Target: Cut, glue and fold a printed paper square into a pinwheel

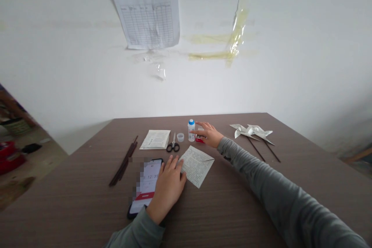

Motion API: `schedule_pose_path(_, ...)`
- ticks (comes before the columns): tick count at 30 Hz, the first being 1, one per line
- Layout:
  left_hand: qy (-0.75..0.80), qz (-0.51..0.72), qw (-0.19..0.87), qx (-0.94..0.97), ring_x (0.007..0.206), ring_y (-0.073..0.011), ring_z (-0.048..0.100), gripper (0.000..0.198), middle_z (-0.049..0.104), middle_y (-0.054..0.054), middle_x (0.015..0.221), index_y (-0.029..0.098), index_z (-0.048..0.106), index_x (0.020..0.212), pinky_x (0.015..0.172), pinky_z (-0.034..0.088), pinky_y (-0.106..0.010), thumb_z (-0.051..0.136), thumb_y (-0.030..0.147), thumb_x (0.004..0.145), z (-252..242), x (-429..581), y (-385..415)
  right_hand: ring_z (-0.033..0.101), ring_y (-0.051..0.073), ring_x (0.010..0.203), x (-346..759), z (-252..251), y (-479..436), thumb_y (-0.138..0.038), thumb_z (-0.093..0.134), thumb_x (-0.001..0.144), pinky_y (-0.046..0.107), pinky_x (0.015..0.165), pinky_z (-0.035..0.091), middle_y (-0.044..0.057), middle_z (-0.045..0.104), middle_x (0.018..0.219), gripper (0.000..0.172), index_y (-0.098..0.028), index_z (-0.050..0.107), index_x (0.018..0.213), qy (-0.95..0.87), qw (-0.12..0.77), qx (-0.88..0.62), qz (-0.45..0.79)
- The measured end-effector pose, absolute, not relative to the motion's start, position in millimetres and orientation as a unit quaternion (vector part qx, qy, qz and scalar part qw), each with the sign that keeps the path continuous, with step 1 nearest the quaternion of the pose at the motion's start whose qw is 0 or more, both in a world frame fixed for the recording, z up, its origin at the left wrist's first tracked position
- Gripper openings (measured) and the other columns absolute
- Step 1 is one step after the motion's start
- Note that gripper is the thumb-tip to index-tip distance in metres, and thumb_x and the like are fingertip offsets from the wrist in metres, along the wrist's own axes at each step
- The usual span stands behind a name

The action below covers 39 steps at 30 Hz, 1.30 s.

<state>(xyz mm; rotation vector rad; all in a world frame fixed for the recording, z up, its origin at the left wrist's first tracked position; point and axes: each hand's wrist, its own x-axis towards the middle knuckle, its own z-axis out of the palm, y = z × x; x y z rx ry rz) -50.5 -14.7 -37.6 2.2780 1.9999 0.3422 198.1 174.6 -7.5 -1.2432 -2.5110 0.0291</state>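
Nearest, at the bottom of the frame, the left hand (168, 188) is laid open on the tabletop (232, 209), unclenched and grasping nothing, its palm over the edge of one smartphone (144, 190) and its fingertips just beside one folded paper sheet (197, 166) of handwriting. The sheet would be light and soft, best taken by a corner. Farther up, the right hand (209, 135) is held open, with its fingers extended over one red packet (199, 139); contact cannot be told. Just beside it stands one blue-capped plastic bottle (191, 131), light and stiff, best held around its body. One small cup (180, 137), one pair of scissors (173, 144), and one printed leaflet (155, 139) lie to the left, with a bundle of dark sticks (123, 161) at lower left. Two white paper pinwheels (251, 131), apparently, lie at right.
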Motion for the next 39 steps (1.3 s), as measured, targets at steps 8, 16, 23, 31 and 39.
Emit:
schedule_pose_path(8,0.650,0.140,0.028,0.747,0.186,-0.0471,0.064,0.061,0.079,-0.017,0.187,0.025,0.089,0.170,0.152,0.055,-0.076,0.063,0.014,0.116,-48.1,-56.2,-12.1,0.060,0.041,0.180,188.3,-1.3,177.0,0.007,0.065,0.101,0.067,0.150,0.051,0.009,0.065,0.200,0.105,-0.048,0.071,0.190,-0.892,0.131,-0.428,0.057)
schedule_pose_path(16,0.655,0.092,0.023,0.750,0.189,-0.0440,0.060,0.064,0.073,-0.018,0.192,0.020,0.084,0.176,0.156,0.050,-0.075,0.057,0.014,0.119,-37.8,-51.2,-15.5,0.062,0.039,0.179,184.8,-8.7,181.9,0.007,0.065,0.101,0.064,0.152,0.048,0.009,0.069,0.196,0.102,-0.046,0.074,0.188,-0.888,0.153,-0.428,0.069)
schedule_pose_path(23,0.661,0.079,0.030,0.746,0.190,-0.0410,0.058,0.064,0.073,-0.015,0.194,0.024,0.083,0.177,0.158,0.047,-0.071,0.056,0.015,0.120,-34.3,-50.2,-16.7,0.069,0.038,0.168,188.2,-15.0,184.7,0.011,0.061,0.097,0.063,0.146,0.054,0.010,0.075,0.189,0.109,-0.046,0.073,0.189,-0.885,0.199,-0.417,0.060)
schedule_pose_path(31,0.648,0.112,0.028,0.753,0.186,-0.0426,0.064,0.060,0.076,-0.016,0.191,0.025,0.084,0.174,0.157,0.048,-0.074,0.061,0.016,0.119,-45.0,-49.0,-16.4,0.076,0.037,0.155,222.1,-15.1,183.8,0.009,0.056,0.091,0.065,0.140,0.061,0.011,0.087,0.168,0.100,-0.040,0.090,0.171,-0.864,0.337,-0.365,0.080)
schedule_pose_path(39,0.615,0.162,0.027,0.771,0.183,-0.0453,0.068,0.053,0.080,-0.019,0.186,0.024,0.086,0.167,0.154,0.052,-0.075,0.067,0.017,0.118,-62.5,-44.0,-15.1,0.082,0.042,0.136,264.7,-28.9,152.6,-0.005,0.070,0.096,0.068,0.130,0.069,0.011,0.095,0.138,0.076,-0.036,0.096,0.161,-0.803,0.442,-0.387,0.097)
